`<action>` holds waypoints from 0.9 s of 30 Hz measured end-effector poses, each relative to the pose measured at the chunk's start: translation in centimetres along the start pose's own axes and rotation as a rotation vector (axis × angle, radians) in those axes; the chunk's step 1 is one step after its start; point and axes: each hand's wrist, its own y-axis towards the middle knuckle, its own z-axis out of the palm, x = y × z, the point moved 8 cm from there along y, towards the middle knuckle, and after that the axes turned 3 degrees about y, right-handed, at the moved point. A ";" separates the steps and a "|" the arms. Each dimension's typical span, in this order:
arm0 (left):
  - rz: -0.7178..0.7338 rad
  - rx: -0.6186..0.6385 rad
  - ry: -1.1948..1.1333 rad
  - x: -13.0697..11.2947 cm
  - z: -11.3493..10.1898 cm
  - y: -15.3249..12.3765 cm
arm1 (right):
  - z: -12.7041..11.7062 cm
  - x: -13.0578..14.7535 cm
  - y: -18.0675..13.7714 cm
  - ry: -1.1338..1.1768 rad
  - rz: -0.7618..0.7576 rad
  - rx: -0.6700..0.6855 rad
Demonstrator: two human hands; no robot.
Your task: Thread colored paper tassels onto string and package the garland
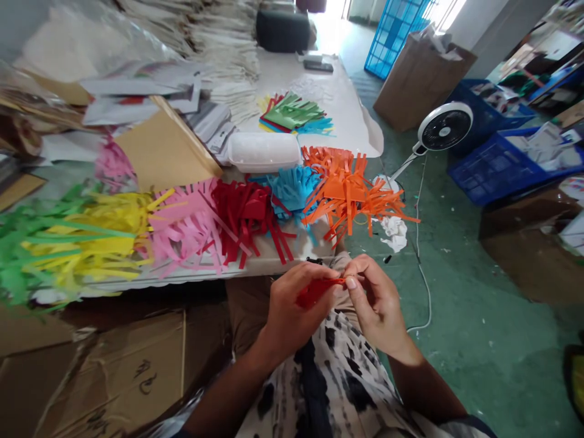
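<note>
Above my lap, my left hand (296, 304) is closed around a red-orange paper piece (314, 293), whose lower part is hidden in the palm. My right hand (376, 304) pinches the narrow end of the same piece between thumb and fingers. Just beyond the hands, orange fringed paper (349, 191) hangs over the table corner. To its left, blue fringed paper (292, 188), dark red fringed paper (246, 210), pink fringed paper (187, 219), yellow fringed paper (109, 228) and green fringed paper (27, 243) lie in a row along the table edge.
Behind the row stand a white plastic box (264, 151) and a tan cardboard sheet (164, 149). More coloured fringed paper (294, 112) lies farther back. At right on the green floor are a white fan (444, 128), its cable, blue crates (483, 173) and a carton (422, 79).
</note>
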 end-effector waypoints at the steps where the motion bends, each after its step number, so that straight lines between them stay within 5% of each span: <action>1: 0.005 -0.009 -0.004 -0.1 0.0 0.1 | -0.1 -0.1 0.0 0.011 0.003 -0.004; 14: 0.121 -0.112 0.076 -0.9 0.2 0.8 | -0.5 0.6 0.6 -0.104 -0.084 -0.016; 27: 0.139 0.012 0.073 -1.1 0.4 1.7 | -1.7 0.0 1.0 -0.017 0.046 0.069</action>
